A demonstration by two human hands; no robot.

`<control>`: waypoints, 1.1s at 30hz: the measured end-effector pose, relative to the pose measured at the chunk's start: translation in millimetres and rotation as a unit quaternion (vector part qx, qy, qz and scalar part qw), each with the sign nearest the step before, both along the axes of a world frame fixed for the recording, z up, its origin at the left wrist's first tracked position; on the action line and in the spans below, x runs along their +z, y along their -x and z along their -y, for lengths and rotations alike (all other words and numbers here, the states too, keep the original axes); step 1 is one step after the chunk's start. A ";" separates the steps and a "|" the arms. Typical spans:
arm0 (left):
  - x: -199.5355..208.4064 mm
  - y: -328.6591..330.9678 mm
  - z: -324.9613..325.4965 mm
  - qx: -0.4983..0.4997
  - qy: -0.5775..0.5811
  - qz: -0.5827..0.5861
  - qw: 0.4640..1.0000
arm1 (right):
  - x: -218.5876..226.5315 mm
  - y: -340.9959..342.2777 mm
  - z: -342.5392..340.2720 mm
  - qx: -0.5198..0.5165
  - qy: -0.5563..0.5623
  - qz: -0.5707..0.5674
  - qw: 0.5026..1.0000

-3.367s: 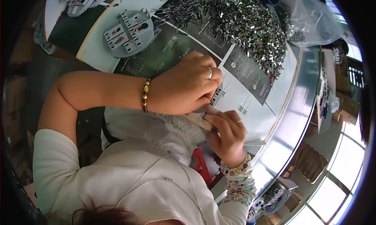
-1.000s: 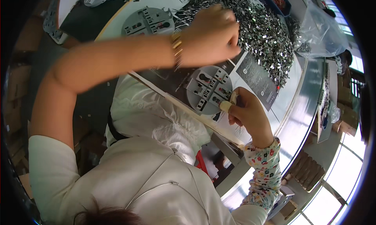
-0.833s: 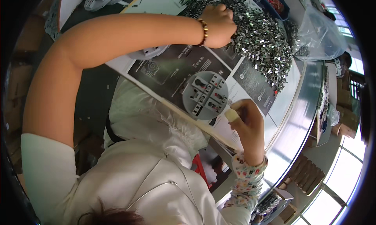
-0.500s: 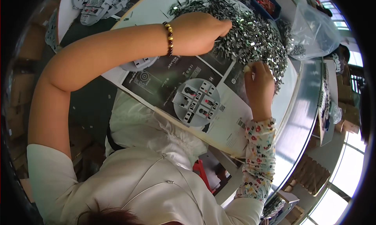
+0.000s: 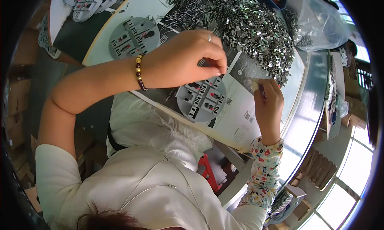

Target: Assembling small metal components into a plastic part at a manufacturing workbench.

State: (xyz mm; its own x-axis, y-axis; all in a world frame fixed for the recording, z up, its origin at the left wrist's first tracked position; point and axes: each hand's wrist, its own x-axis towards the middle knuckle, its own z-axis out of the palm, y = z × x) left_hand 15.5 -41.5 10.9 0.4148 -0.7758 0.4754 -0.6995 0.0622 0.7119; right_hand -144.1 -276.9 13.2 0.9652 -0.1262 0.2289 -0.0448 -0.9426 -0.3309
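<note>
The near grey disc (image 5: 203,100) lies flat on a printed sheet (image 5: 237,112) near the front edge of the desk (image 5: 95,54), slots and small black and red fittings facing up. It looks like moulded plastic, so I'd judge it light and stiff, smooth enough to slide on the paper. The thin ribs and small fittings are probably the delicate part; the plain rim is the better place to take hold, at 2 opposite points.

The left hand (image 5: 186,58) hangs above the disc and hides its upper part, thumb and index finger curled toward each other; I cannot tell whether a small piece sits between the tips. The right hand (image 5: 270,106) is to the right of the disc, apart from it, its fingers bent inward with a pale yellow covering (image 5: 255,85) at 1 tip. Something dark shows there, but whether it is grasped is unclear.

The loose metal pieces (image 5: 258,34) heaped beyond look light, hard and slippery, best pinched 1 at a time by the sides.

The sheet carries pale lettering on dark panels, square codes and fine lines of print, mostly too small to read. No label is legible on the disc.
</note>
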 end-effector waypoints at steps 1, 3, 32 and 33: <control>-1.4 4.6 1.1 0.024 0.035 0.037 0.998 | 1.0 1.9 -2.7 0.002 0.017 0.007 1.000; -1.1 15.1 0.6 0.015 0.027 -0.004 1.000 | 1.4 3.7 -8.0 0.005 0.028 -0.002 1.000; -31.4 39.5 -20.2 -0.007 0.003 0.047 0.999 | 18.5 27.9 -62.9 -0.144 -0.507 -0.195 0.827; -31.6 39.3 -20.3 -0.011 0.001 0.037 0.999 | 17.2 26.4 -62.8 -0.140 -0.524 -0.196 0.817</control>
State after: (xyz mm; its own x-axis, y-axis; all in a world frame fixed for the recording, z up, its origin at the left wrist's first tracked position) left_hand -23.8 -21.2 -20.7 0.3610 -0.7836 0.5057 -0.7483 0.0803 0.6585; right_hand -170.5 -214.1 30.4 0.8380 -0.2830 -0.4665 -0.5067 -0.0866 -0.8578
